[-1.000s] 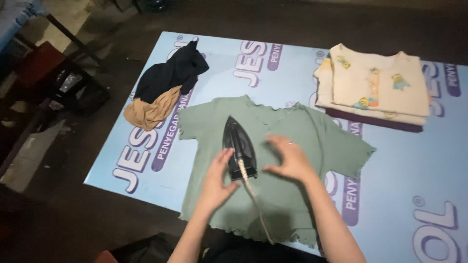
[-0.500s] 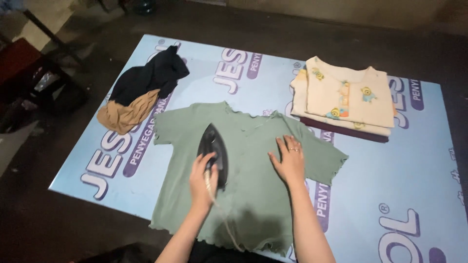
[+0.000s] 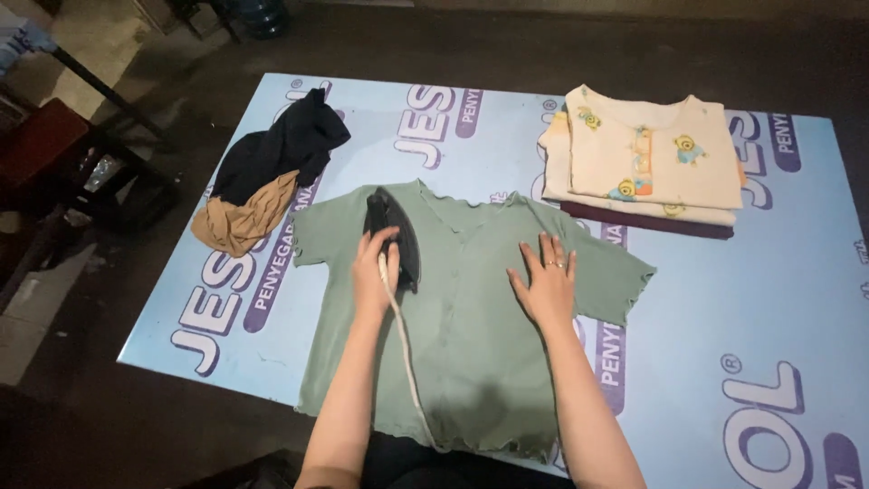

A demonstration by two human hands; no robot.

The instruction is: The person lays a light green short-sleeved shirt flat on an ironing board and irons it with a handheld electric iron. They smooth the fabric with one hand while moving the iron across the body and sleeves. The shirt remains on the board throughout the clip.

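Observation:
A green short-sleeved shirt (image 3: 471,317) lies spread flat on a light blue printed sheet (image 3: 742,308). My left hand (image 3: 373,272) grips the handle of a black iron (image 3: 391,237), which rests on the shirt's upper left part near the shoulder. The iron's pale cord (image 3: 405,362) trails back along my left forearm towards me. My right hand (image 3: 546,282) lies flat with fingers spread on the shirt's right side, pressing the cloth down.
A stack of folded clothes (image 3: 647,163), cream with cartoon prints on top, sits at the back right of the sheet. A crumpled dark garment (image 3: 285,145) and a tan one (image 3: 240,222) lie at the back left. Dark furniture (image 3: 63,172) stands off to the left.
My left hand closed on the iron and pushed it up and left across the shirt. My right hand came down flat on the shirt's right side.

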